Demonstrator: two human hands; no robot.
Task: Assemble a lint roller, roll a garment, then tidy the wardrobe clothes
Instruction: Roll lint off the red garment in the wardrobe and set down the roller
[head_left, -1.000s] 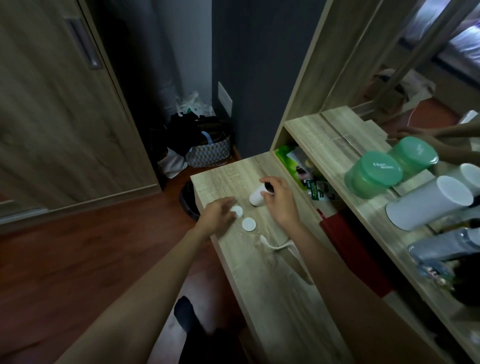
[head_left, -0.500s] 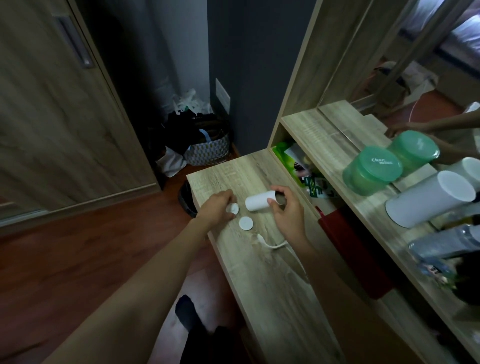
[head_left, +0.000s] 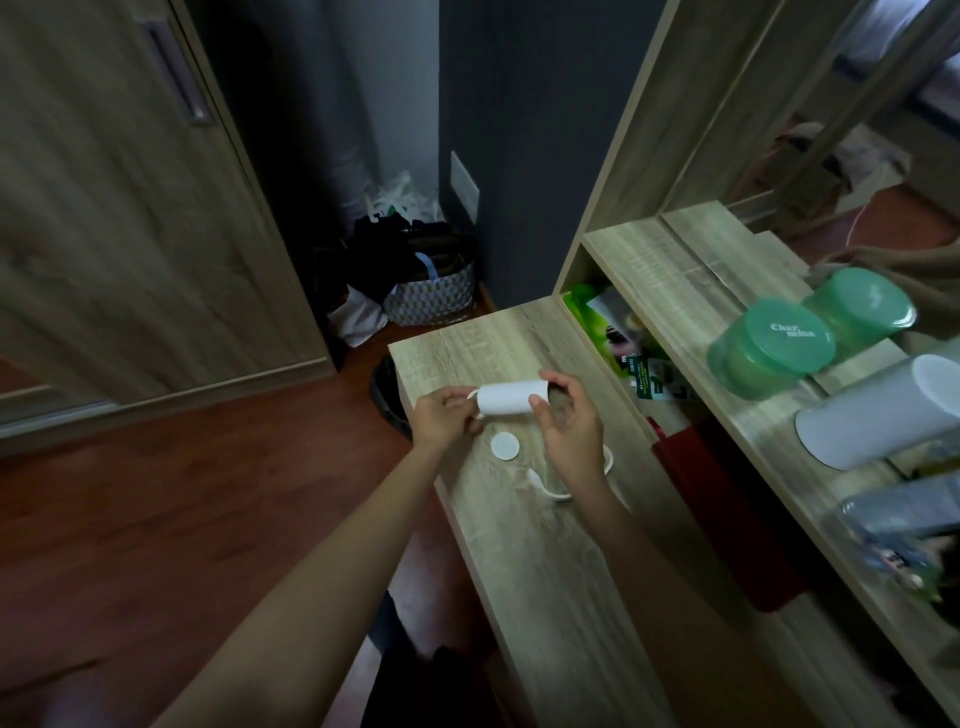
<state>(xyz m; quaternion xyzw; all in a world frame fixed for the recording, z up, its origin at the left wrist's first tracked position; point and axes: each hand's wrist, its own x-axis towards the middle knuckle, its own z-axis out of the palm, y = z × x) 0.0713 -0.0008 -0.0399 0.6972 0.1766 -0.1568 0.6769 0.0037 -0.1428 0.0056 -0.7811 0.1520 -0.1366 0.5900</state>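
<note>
Roll (head_left: 508, 399) above desk (head_left: 545, 545), disc (head_left: 505, 446) beneath, handle (head_left: 550, 486) nearer.

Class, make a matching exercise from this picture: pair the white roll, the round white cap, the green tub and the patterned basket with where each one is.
Things:
1. white roll
2. round white cap
3. green tub
4. patterned basket

Places:
A. on the floor by the dark wall
B. held between both hands
C. lying flat on the wooden top
D. on the raised shelf by the mirror

Pairs: 1-B, 2-C, 3-D, 4-A

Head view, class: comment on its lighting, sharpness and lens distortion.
Head view: dim, with dark corners; straight shelf edges bow from the wide lens; the white roll between left hand and right hand is bright, its detail soft.
</note>
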